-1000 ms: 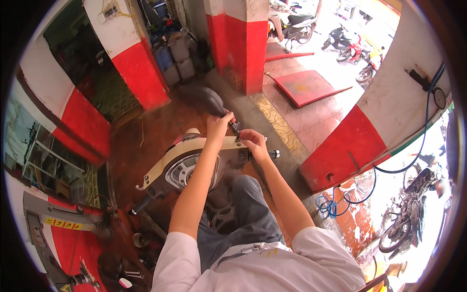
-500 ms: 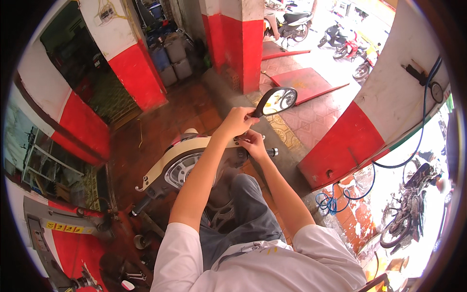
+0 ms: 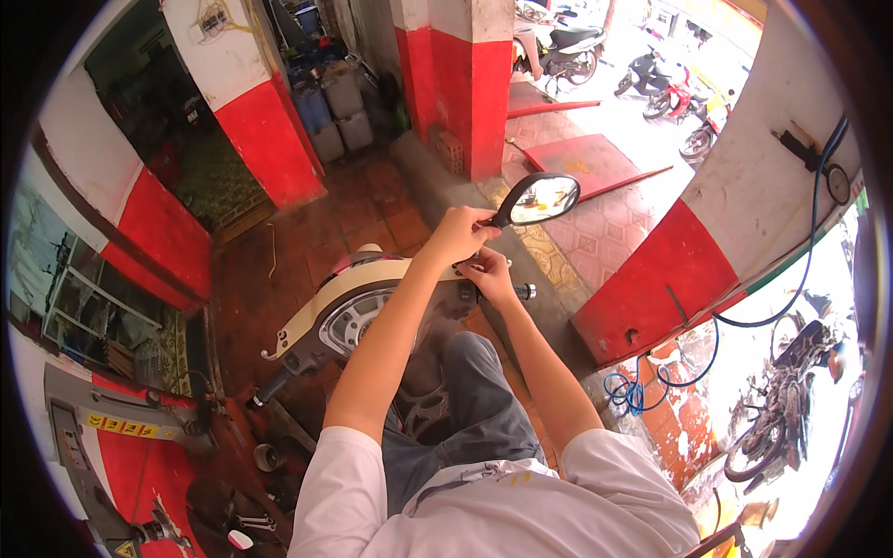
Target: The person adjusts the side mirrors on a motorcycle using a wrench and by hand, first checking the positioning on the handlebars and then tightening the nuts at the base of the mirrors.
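Mirror [image 3: 546,199] swung right, rim [image 3: 510,206] unobstructed; left grip [image 3: 459,232] holding stem [image 3: 497,221], right grip [image 3: 490,273] unclear.

Glossy glass mirror [image 3: 544,199], smooth plastic handlebar cover [image 3: 358,277], matt cloth trousers [image 3: 482,391].

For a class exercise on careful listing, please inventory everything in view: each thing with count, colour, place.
mirror: 1, black, centre
scooter front cover: 1, cream, centre
handlebar grips: 2, black, either side
tiled floor: 1, reddish, below
walls: several, red and white, all around
ramps: 2, red, upper right
motorbikes: several, mixed colours, upper right and right
hose: at least 1, blue, right
gauge: 1, dark-rimmed, right wall
canisters: several, grey and blue, upper left
machine: 1, grey, lower left
spanners: at least 2, silver, lower left
shirt: 1, white, bottom
trousers: 1 pair, grey, below centre
left hand: 1, bare, holding the mirror
right hand: 1, bare, by the cover
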`<action>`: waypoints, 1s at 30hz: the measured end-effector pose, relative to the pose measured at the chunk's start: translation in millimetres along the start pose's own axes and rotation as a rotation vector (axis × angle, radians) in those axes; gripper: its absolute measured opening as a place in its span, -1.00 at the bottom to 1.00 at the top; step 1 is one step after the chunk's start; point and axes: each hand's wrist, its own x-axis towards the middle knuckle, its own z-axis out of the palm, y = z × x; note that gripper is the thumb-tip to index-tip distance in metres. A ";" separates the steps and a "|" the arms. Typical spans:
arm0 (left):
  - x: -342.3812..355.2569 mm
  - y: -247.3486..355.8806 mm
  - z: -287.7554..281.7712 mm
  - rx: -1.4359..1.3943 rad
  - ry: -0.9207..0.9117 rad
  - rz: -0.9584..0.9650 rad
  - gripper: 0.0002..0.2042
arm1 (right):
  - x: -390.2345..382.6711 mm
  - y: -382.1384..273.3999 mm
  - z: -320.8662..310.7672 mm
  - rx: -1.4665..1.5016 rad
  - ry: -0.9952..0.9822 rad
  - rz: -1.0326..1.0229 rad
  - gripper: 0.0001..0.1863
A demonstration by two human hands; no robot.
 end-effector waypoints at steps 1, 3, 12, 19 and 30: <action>1.2 -0.6 1.8 -0.007 0.008 0.012 -0.67 | 0.8 1.8 -2.6 -0.005 0.005 -0.002 -0.68; 1.0 -2.6 4.2 -0.023 0.029 0.030 -0.67 | 0.8 1.2 -2.9 -0.016 0.009 -0.001 -0.69; 21.2 -32.7 4.9 0.309 0.285 0.010 -0.77 | -1.4 -0.3 -2.4 0.010 0.006 -0.016 -0.70; 6.2 -77.9 24.1 0.057 0.696 -0.058 -0.74 | -2.6 -5.9 -1.0 0.027 0.005 -0.005 -0.73; 13.5 -30.3 6.7 0.381 0.341 -0.210 -0.77 | -1.0 -7.6 4.0 -0.056 0.035 -0.001 -0.79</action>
